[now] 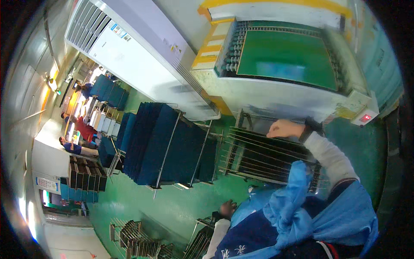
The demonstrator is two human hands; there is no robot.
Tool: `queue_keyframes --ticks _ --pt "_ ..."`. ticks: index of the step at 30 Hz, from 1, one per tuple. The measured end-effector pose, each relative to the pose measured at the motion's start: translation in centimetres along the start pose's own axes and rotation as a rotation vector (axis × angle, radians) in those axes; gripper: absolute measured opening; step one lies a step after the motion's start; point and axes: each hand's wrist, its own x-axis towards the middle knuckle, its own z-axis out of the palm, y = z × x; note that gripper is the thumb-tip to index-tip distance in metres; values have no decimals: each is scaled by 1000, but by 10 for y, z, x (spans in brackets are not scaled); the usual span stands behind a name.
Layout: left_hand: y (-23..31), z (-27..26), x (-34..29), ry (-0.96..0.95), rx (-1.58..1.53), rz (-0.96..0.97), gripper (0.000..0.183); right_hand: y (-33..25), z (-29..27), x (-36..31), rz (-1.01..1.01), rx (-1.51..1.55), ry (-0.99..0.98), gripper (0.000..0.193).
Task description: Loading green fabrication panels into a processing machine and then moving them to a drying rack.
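Note:
My right hand (pixel 285 129), with a black band at the wrist, is over a metal wire rack (pixel 228 151) beside the roller machine. Its fingers are curled together, and I see nothing in them. Below that hand, thin rods cross the rack and its inside looks dark. Lower and to the left, my left hand (pixel 227 209) hangs beside my body, dark in shadow, its fingers a little apart and nothing in them. A large green panel (pixel 284 56) lies flat on the rollers of the machine (pixel 258 95), apart from both hands.
A rack full of dark blue panels (pixel 155 142) stands left of the wire rack. A tall white cabinet unit (pixel 129 52) is behind it. More metal racks (pixel 133 239) stand on the green floor (pixel 172 207) at lower left. Several people (pixel 84 129) are far left.

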Motion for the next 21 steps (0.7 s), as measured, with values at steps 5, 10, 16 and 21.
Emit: queue_keyframes --ticks 5,10,16,21 --pt "-11 15 7 -30 -736 -201 29 12 16 4 161 -136 -11 47" --pt "-16 23 15 -96 -1544 -887 32 32 36 7 114 133 203 53" --pt "-5 11 20 -135 -1402 -912 33 19 32 -4 117 -1 324 49" --pt "-34 53 -3 -95 -1130 -441 38 -5 27 4 -19 -217 411 46"
